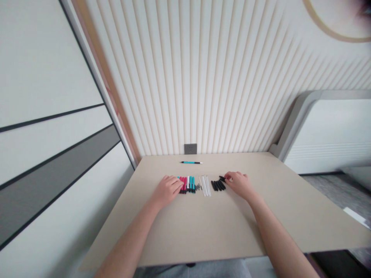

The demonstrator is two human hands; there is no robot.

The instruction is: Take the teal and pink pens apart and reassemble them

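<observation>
My left hand (168, 189) rests on the beige table (203, 227) with its fingertips curled onto a row of pink, white and teal pen barrels (188, 184). To the right of that row lie some small grey springs (198, 187), then several thin white refills (205, 185), then a group of black pen caps (218, 185). Pinched at the right end of the black group, my right hand (239, 183) grips one black cap (222, 178). A whole teal pen (191, 162) lies apart near the wall.
A grey wall socket (190, 148) sits just above the table's far edge. A ribbed white wall stands behind, a panelled wall at the left. A white and grey unit (327, 131) stands to the right.
</observation>
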